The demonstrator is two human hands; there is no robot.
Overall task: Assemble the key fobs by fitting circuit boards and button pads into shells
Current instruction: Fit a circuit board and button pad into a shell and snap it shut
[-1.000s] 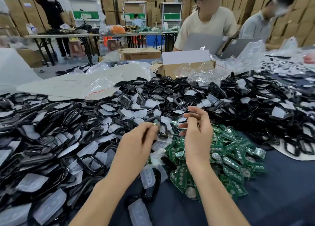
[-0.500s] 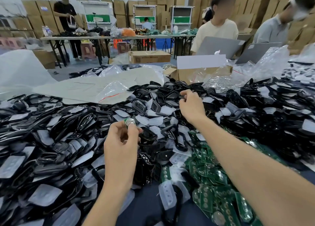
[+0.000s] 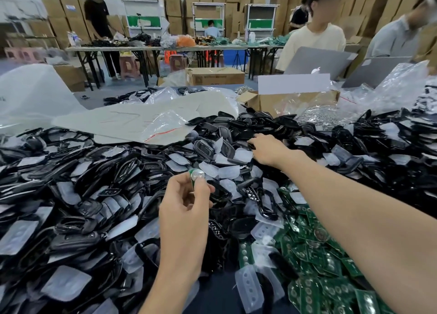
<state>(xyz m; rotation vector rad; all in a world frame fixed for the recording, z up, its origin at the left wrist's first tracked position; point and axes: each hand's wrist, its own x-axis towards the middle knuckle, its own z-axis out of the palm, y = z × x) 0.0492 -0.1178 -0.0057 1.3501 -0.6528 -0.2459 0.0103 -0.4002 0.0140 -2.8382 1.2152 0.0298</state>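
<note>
Hands: two, left hand (image 3: 185,210), right hand (image 3: 268,149)
Held circuit board (image 3: 196,175): one
Laptops (image 3: 316,61): two
Shells (image 3: 75,225), button pads (image 3: 230,171), loose boards (image 3: 331,264): uncountable heaps

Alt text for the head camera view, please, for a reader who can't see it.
The left hand pinches a green circuit board with a round silver cell, while the right hand reaches into a heap of black shells and clear button pads; its grip is hidden. More green boards lie at the right.

No words or numbers are legible. The one brand mark is a white apple logo (image 3: 315,70) on the grey laptop lid (image 3: 307,59) at one o'clock. The label on the cardboard box (image 3: 214,77) at twelve is blurred.
</note>
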